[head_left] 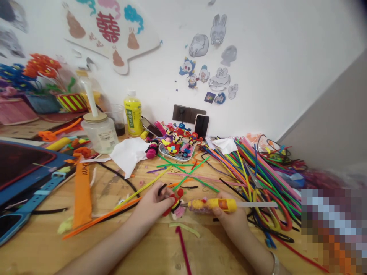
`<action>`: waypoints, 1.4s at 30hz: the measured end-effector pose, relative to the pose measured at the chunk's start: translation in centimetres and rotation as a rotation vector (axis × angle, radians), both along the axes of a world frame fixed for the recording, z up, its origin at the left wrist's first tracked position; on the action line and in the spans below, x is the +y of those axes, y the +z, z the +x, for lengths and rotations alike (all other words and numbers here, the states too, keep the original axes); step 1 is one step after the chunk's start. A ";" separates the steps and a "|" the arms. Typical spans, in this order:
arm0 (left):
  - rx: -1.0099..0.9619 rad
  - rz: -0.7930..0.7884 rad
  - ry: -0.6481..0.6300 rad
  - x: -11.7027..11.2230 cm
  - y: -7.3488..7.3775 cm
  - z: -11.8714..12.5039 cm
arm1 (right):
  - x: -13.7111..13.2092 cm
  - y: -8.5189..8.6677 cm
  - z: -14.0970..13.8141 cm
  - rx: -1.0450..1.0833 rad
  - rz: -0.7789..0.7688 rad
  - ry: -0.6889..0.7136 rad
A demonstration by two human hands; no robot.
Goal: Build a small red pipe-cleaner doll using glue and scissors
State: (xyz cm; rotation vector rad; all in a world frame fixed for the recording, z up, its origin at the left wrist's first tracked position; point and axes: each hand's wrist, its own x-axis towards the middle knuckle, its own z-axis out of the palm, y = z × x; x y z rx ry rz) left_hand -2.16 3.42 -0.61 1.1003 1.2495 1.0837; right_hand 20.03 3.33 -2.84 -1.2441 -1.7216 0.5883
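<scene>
Between the fingers of my left hand (156, 200) is a small pipe-cleaner figure (177, 206) in red, black, white and pink. A short black strand pokes up by the same hand. My right hand (229, 215) is wrapped round a yellow hot glue gun (225, 204), with a whitish glue stick (258, 204) jutting out of its back. The gun's nozzle points left, at or very near the figure; whether it touches I cannot tell. Just below the figure lies a pale yellow-green strip (185, 228), and a dark pink pipe cleaner (182, 250) runs toward the front edge.
A tray (183, 157) of similar figures stands at the back, near a phone (202, 127) and a yellow bottle (133, 114). Many pipe cleaners (243, 164) and scissors (271, 208) lie on the right. Leftward are a glass jar (99, 131), an orange strip (82, 194) and a blue watch (17, 221).
</scene>
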 end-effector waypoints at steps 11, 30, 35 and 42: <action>-0.028 0.041 0.016 0.2 -0.3 -0.2 | 0.0 0.4 -0.4 -0.045 0.012 -0.071; 0.008 0.006 0.016 0.1 -0.2 0.0 | -0.5 0.6 -0.5 -0.111 0.111 0.035; 0.000 -0.010 -0.017 0.2 -0.4 0.0 | -0.6 0.5 -0.7 -0.176 0.150 0.014; -0.015 -0.008 0.002 0.2 -0.4 0.1 | -0.4 0.5 -0.9 -0.168 0.137 0.016</action>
